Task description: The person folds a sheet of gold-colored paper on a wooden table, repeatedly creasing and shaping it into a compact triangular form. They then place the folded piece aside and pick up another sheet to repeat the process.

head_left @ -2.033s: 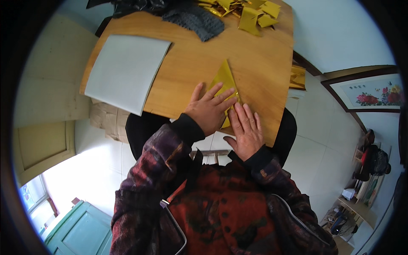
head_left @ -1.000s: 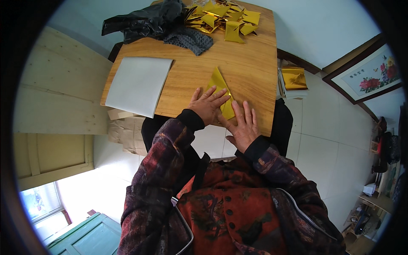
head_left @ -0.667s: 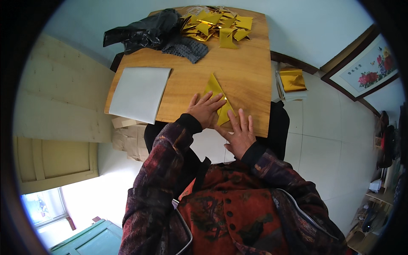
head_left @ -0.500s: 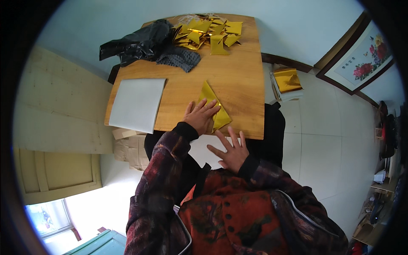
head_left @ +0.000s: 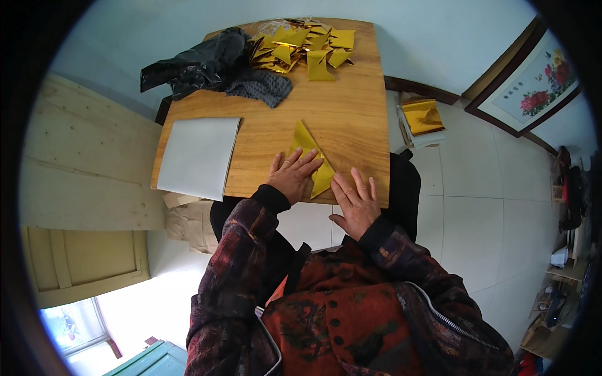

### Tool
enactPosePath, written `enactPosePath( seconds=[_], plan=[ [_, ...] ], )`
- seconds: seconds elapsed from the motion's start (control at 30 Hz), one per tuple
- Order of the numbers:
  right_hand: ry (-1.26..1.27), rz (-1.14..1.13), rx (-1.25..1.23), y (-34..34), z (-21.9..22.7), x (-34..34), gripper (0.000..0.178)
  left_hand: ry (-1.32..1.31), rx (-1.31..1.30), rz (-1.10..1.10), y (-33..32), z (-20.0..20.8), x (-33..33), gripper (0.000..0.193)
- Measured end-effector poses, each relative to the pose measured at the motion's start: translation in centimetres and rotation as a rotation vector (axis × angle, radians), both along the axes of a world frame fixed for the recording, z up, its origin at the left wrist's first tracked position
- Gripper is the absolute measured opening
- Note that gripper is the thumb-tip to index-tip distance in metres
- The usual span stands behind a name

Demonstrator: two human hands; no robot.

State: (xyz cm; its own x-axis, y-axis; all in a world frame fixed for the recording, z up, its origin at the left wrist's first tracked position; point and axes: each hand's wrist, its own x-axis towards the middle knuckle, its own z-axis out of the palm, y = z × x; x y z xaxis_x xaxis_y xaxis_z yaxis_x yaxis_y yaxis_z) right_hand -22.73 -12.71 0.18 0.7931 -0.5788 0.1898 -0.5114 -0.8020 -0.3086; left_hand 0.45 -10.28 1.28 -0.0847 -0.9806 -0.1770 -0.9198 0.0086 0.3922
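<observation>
A folded triangle of gold foil paper [head_left: 321,178] lies near the front edge of the wooden table [head_left: 342,119]. My left hand [head_left: 293,173] rests flat on its left side, fingers stretched out over the foil. At the triangle's right corner, my right hand [head_left: 359,203] lies with fingers extended and thumb apart, its fingertips at the foil's edge. Neither hand grips anything. To the left of my left hand is a stack of silvery-white sheets [head_left: 197,156].
Folded gold pieces [head_left: 320,62] are heaped at the table's far end. Beside them lie a black plastic bag [head_left: 204,62] and a dark grey textured cloth [head_left: 263,86]. On the floor to the right stands a pile topped with gold sheets [head_left: 422,117]; brown paper [head_left: 190,222] lies left below the table.
My right hand has moved up and to the right, from below the table edge to the foil triangle's right corner. My left hand stays on the foil.
</observation>
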Motion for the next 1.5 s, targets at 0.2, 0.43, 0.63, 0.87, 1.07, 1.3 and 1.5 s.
enactPosePath(
  seconds=[0.2,0.43,0.63,0.87,1.07,1.3,1.5],
  plan=[
    [0.095,-0.001,-0.021,0.2,-0.4,-0.1,0.084,-0.006,-0.048,0.0,0.2,-0.4,0.1,0.049],
    [-0.041,0.009,0.076,-0.5,-0.3,-0.1,0.074,-0.037,0.012,0.01,0.0,-0.1,-0.1,0.047],
    [-0.088,-0.063,0.076,-2.2,0.2,1.6,0.063,-0.054,0.021,-0.008,-0.2,0.2,-0.2,0.047],
    [-0.268,-0.16,0.159,-2.6,-0.2,1.4,0.041,-0.063,0.063,-0.029,-0.5,-0.3,0.1,0.05],
    [-0.336,-0.22,0.223,-4.3,-1.4,2.9,0.016,0.06,0.023,0.011,-0.3,-0.7,0.4,0.047],
    [-0.344,-0.273,0.216,-4.3,-1.1,3.8,0.013,0.14,-0.093,0.087,0.1,-0.7,-0.2,0.049],
    [-0.33,-0.206,0.291,-2.2,0.1,3.7,0.014,0.19,-0.136,0.086,1.4,-0.8,-0.6,0.055]
  ],
)
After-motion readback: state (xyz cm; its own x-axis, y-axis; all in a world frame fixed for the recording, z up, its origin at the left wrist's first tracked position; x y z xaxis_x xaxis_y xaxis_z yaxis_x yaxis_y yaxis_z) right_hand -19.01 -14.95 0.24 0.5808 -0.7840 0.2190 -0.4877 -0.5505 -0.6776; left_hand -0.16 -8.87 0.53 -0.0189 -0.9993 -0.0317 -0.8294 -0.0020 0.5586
